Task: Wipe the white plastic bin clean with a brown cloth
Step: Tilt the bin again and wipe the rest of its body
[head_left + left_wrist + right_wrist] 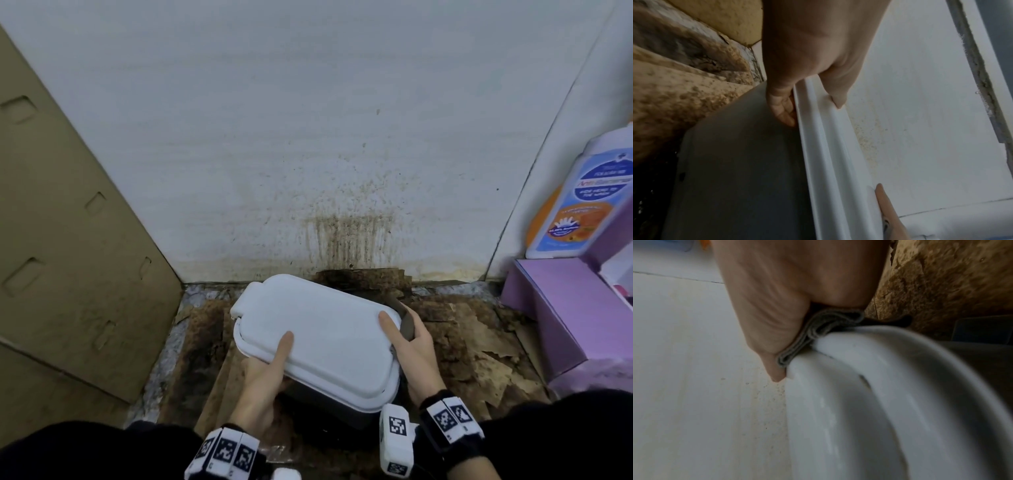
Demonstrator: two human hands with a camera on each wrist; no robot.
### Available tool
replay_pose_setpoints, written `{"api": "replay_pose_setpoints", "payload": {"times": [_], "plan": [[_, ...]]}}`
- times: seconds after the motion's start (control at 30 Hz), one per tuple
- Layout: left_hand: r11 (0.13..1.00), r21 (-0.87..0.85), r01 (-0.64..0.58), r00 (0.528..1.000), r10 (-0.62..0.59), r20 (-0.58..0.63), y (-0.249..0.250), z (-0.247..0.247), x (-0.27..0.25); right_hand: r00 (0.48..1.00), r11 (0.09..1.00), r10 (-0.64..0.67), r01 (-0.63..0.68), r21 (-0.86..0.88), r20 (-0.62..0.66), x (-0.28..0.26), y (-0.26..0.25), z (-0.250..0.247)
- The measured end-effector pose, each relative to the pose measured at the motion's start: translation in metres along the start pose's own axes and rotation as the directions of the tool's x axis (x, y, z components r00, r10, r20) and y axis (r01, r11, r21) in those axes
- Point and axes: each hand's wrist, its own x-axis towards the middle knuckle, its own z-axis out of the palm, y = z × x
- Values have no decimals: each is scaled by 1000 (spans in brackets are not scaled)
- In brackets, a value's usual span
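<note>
The white plastic bin (318,339) with its lid down sits tilted over a stained floor, low in the head view. My left hand (270,366) grips its near left edge, thumb on the lid and fingers (783,105) curled under the rim (828,154). My right hand (412,346) grips the right end with its thumb on the lid. It pinches a folded brown-grey cloth (407,322) against the rim (859,394). In the right wrist view the cloth (818,331) is bunched between palm and rim. The bin's darker side wall (746,178) shows below.
A white wall (342,154) with brown splatter stands just behind the bin. Cardboard (68,240) leans at the left. At the right stand a purple box (565,315) and a detergent bottle (582,198). Torn, stained cardboard (479,349) covers the floor.
</note>
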Motion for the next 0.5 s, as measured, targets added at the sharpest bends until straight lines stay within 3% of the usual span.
{"api": "replay_pose_setpoints", "payload": {"times": [0.2, 0.4, 0.5], "plan": [[990, 117, -79, 996, 73, 54, 15, -7, 17, 986, 998, 8, 2, 57, -169, -26, 16, 12], [954, 297, -47, 996, 23, 83, 29, -16, 41, 930, 999, -46, 36, -33, -364, -51, 38, 42], [957, 287, -35, 998, 19, 57, 26, -12, 37, 918, 998, -19, -3, -55, -397, -54, 42, 43]]}}
